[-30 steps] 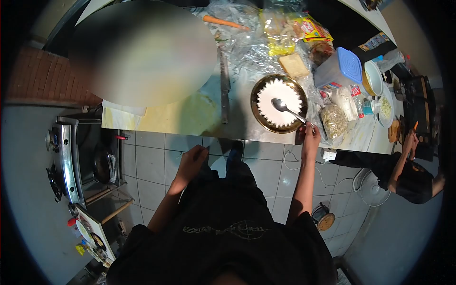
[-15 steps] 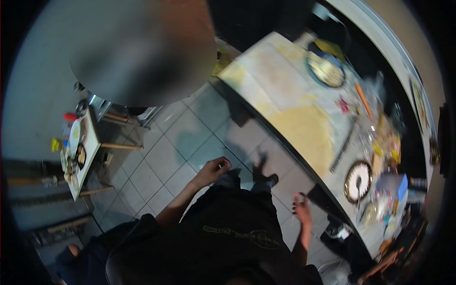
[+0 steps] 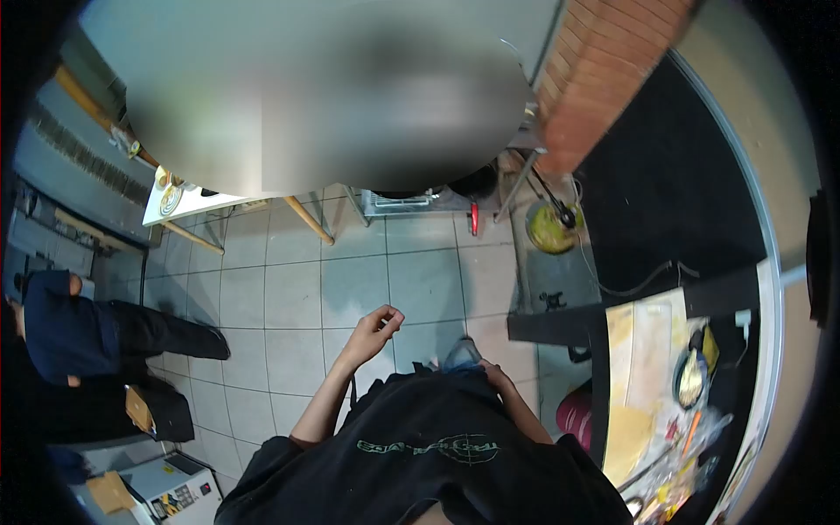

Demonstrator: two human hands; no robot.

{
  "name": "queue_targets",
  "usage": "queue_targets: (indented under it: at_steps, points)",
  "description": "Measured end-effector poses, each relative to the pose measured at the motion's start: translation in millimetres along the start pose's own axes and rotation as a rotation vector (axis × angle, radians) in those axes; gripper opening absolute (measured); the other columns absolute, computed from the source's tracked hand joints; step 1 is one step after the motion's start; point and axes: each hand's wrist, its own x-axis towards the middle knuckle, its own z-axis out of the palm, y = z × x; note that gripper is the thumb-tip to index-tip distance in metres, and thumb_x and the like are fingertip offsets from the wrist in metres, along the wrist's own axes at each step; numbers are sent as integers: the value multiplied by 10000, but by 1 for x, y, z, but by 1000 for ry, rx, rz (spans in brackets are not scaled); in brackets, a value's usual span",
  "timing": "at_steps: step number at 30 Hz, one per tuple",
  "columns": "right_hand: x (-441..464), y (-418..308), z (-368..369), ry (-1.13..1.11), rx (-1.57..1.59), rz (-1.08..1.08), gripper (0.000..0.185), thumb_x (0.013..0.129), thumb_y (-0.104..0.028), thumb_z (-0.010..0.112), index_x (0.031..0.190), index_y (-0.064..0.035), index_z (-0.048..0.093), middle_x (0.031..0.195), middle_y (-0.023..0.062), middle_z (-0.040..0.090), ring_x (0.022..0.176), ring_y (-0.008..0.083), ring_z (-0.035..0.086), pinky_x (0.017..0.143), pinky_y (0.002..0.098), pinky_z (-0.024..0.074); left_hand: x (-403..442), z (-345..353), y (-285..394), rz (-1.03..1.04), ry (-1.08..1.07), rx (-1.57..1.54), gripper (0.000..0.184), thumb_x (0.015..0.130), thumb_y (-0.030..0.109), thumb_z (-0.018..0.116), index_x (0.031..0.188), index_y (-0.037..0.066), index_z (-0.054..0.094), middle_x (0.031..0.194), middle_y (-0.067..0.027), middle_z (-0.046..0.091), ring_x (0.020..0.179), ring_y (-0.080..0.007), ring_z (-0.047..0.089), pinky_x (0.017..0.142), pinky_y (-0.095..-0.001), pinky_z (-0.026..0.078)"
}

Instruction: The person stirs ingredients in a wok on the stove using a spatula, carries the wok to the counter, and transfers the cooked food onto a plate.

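Note:
My left hand [image 3: 378, 328] hangs in front of my body above the tiled floor [image 3: 354, 289]. Its fingers are loosely curled with the thumb apart, and nothing shows in it. My right hand [image 3: 497, 376] is low at my right side, close against my dark shirt [image 3: 429, 455]. A patch of light blue cloth [image 3: 464, 356] shows just beside its fingers. The fingers are mostly hidden, so what they hold or touch is unclear.
A work table [image 3: 630, 350] with a dough sheet [image 3: 626, 437] and a bowl [image 3: 691, 385] stands at right. A green pot [image 3: 553, 229] sits near the brick pillar [image 3: 604, 79]. Another person [image 3: 74, 328] is at left. A white table [image 3: 201, 206] stands ahead, beside a blurred area.
My view has swung left, away from the work table, which now lies at far right. My right hand has come in from my side to near my waist. The other person shows more fully.

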Motion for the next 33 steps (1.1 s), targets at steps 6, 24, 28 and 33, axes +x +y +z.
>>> queue_targets:
  at_steps: [6, 24, 28, 33]
  points:
    - [-28, -235, -67, -126, -116, -267, 393, 823, 5, 472, 1189, -115, 549, 815, 67, 601, 678, 160, 594, 584, 304, 471, 55, -56, -5, -64, 184, -215, 304, 948, 327, 588, 992, 28, 618, 800, -28, 612, 702, -93, 551, 641, -253, 456]
    - [92, -822, -80, 731, -667, -945, 438, 878, -243, 622, 1242, -116, 414, 969, 265, 612, 864, 490, 616, 729, 531, 504, 325, -320, 66, 0, 486, -246, 239, 966, 253, 569, 999, 22, 621, 792, -14, 600, 675, -77, 504, 624, -226, 412]
    - [102, -859, -68, 791, -730, -788, 439, 847, -158, 596, 1251, -121, 429, 885, 247, 645, 839, 442, 640, 719, 519, 509, 409, -398, 68, 52, 355, -202, 236, 960, 236, 577, 994, 6, 615, 776, -13, 606, 663, -74, 508, 616, -233, 422]
    - [118, -934, -48, 828, -1274, -483, 471, 822, -122, 574, 1275, -86, 449, 838, 184, 667, 774, 326, 691, 651, 445, 552, 534, -484, 94, 211, 337, 153, 220, 929, 215, 607, 956, -3, 608, 806, -91, 649, 733, -128, 589, 686, -284, 470]
